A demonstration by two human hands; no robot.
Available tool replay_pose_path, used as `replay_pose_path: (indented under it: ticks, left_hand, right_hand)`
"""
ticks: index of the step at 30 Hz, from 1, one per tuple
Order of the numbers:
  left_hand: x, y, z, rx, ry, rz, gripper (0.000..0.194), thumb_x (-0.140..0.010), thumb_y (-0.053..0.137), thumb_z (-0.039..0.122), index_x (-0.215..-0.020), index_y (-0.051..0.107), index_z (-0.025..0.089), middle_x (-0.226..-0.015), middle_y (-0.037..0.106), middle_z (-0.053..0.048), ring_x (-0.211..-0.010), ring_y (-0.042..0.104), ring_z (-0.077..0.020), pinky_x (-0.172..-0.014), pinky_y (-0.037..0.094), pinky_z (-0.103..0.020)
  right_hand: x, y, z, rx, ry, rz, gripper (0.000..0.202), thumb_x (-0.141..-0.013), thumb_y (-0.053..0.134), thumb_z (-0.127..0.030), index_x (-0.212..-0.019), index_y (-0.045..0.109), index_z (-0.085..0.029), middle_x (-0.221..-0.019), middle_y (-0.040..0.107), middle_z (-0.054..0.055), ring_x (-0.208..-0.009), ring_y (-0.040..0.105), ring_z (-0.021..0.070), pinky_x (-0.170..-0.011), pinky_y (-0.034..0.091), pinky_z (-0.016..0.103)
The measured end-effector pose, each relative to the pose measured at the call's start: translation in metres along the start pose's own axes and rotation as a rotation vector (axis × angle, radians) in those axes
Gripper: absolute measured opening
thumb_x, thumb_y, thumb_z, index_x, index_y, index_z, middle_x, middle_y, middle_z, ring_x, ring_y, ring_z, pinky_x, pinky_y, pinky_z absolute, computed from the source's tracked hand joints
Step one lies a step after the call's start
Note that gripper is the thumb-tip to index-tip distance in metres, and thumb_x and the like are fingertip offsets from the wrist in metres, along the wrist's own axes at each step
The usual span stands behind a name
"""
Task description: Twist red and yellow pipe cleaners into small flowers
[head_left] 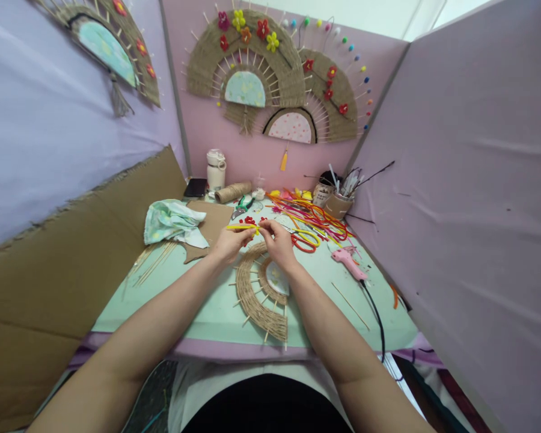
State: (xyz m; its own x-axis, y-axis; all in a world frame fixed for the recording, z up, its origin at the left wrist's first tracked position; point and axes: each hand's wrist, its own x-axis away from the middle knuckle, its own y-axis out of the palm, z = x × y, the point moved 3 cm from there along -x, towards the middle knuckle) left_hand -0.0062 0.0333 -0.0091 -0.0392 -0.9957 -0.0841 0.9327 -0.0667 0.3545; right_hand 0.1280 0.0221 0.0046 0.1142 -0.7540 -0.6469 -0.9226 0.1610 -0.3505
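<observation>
Between my two hands is a yellow pipe cleaner (240,227), bent into small loops at its right end. My left hand (232,242) pinches it from the left, fingers closed. From the right, my right hand (276,239) has its fingertips closed on the looped end. Just behind the fingertips lie red pipe-cleaner flowers (249,221). A twine-wrapped half-round fan (255,300) with thin sticks and a pale cloth centre (275,278) rests on the table below my hands, partly covered by my right wrist.
Red-handled scissors (305,243) and loose coloured pipe cleaners (324,219) lie to the right. A pink glue gun (349,264) trails a black cord. Patterned cloth (171,221), cardboard (215,219) and sticks (155,263) are at left. A twine roll (233,192), white bottle (216,171) and pot (338,205) stand behind.
</observation>
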Motion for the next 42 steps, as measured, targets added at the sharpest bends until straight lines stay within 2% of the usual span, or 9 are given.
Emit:
replay_pose_path:
  ticks: [9, 14, 20, 26, 30, 33, 36, 39, 42]
  left_hand:
    - [0.001, -0.002, 0.008, -0.297, 0.084, 0.033, 0.027, -0.054, 0.075, 0.028, -0.074, 0.069, 0.011, -0.071, 0.068, -0.006, -0.066, 0.057, -0.0149, -0.065, 0.044, -0.028]
    - [0.002, -0.002, 0.012, -0.465, 0.123, 0.046, 0.017, -0.061, 0.070, 0.023, -0.073, 0.070, 0.012, -0.074, 0.069, -0.006, -0.069, 0.059, -0.0177, -0.069, 0.044, -0.029]
    - [0.003, -0.001, 0.012, -0.633, 0.326, 0.000, 0.008, -0.065, 0.068, 0.020, -0.073, 0.071, 0.018, -0.075, 0.068, -0.005, -0.075, 0.059, -0.0194, -0.075, 0.043, -0.030]
    - [0.015, 0.007, 0.013, -0.794, 0.576, -0.137, 0.011, -0.075, 0.059, 0.019, -0.078, 0.069, 0.021, -0.086, 0.066, -0.007, -0.086, 0.057, -0.0201, -0.086, 0.040, -0.033]
    - [0.018, 0.010, 0.017, -0.783, 0.593, -0.161, 0.011, -0.075, 0.059, 0.021, -0.079, 0.069, 0.021, -0.088, 0.066, -0.008, -0.090, 0.056, -0.0203, -0.088, 0.039, -0.033]
    - [0.011, 0.005, 0.019, -0.686, 0.390, -0.051, 0.011, -0.070, 0.063, 0.025, -0.075, 0.069, 0.017, -0.079, 0.067, -0.007, -0.078, 0.057, -0.0192, -0.077, 0.042, -0.032]
    - [0.004, 0.000, 0.015, -0.468, 0.132, -0.006, 0.019, -0.063, 0.069, 0.030, -0.073, 0.068, 0.013, -0.067, 0.064, -0.004, -0.063, 0.054, -0.0150, -0.063, 0.042, -0.028]
    - [0.002, -0.003, 0.011, -0.270, 0.017, -0.043, 0.027, -0.057, 0.073, 0.033, -0.071, 0.067, 0.011, -0.059, 0.060, -0.002, -0.054, 0.047, -0.0102, -0.053, 0.036, -0.024]
    - [0.002, -0.003, 0.009, -0.210, -0.011, -0.084, 0.027, -0.055, 0.075, 0.033, -0.067, 0.066, 0.011, -0.054, 0.055, 0.000, -0.050, 0.043, -0.0080, -0.050, 0.032, -0.023]
  right_hand:
    - [-0.003, -0.002, -0.004, 0.241, -0.155, -0.093, 0.013, -0.086, 0.046, -0.025, -0.078, 0.054, -0.020, -0.077, 0.056, 0.005, -0.078, 0.051, 0.0185, -0.074, 0.040, 0.031]
    - [-0.003, -0.002, -0.003, 0.214, -0.087, -0.117, 0.013, -0.083, 0.046, -0.024, -0.073, 0.052, -0.019, -0.072, 0.053, 0.002, -0.072, 0.048, 0.0160, -0.068, 0.038, 0.028]
    - [-0.002, -0.003, 0.007, -0.030, 0.256, -0.168, 0.012, -0.074, 0.051, -0.027, -0.066, 0.050, -0.018, -0.061, 0.047, -0.003, -0.057, 0.040, 0.0105, -0.054, 0.031, 0.023]
    - [0.006, 0.006, 0.014, -0.779, 0.881, -0.375, 0.019, -0.064, 0.050, -0.020, -0.056, 0.033, -0.020, -0.048, 0.025, -0.009, -0.043, 0.017, 0.0053, -0.041, 0.016, 0.020]
    - [0.007, 0.010, 0.011, -0.954, 1.002, -0.447, 0.020, -0.063, 0.052, -0.020, -0.056, 0.033, -0.020, -0.049, 0.025, -0.010, -0.042, 0.017, 0.0049, -0.040, 0.015, 0.018]
    - [0.000, 0.002, 0.012, -0.683, 0.817, -0.256, 0.016, -0.068, 0.054, -0.028, -0.061, 0.044, -0.019, -0.051, 0.035, -0.007, -0.043, 0.025, 0.0063, -0.040, 0.020, 0.020]
    - [-0.007, -0.012, 0.005, -0.261, 0.378, -0.069, 0.014, -0.072, 0.055, -0.030, -0.077, 0.057, -0.017, -0.069, 0.054, -0.001, -0.058, 0.044, 0.0103, -0.052, 0.036, 0.023]
    - [-0.007, -0.016, -0.007, 0.054, -0.023, -0.106, 0.017, -0.076, 0.054, -0.024, -0.090, 0.060, -0.018, -0.085, 0.059, 0.004, -0.076, 0.051, 0.0152, -0.071, 0.041, 0.029]
    - [-0.005, -0.016, -0.010, 0.203, -0.206, -0.152, 0.014, -0.081, 0.052, -0.024, -0.091, 0.061, -0.019, -0.086, 0.060, 0.006, -0.085, 0.052, 0.0182, -0.080, 0.040, 0.032]
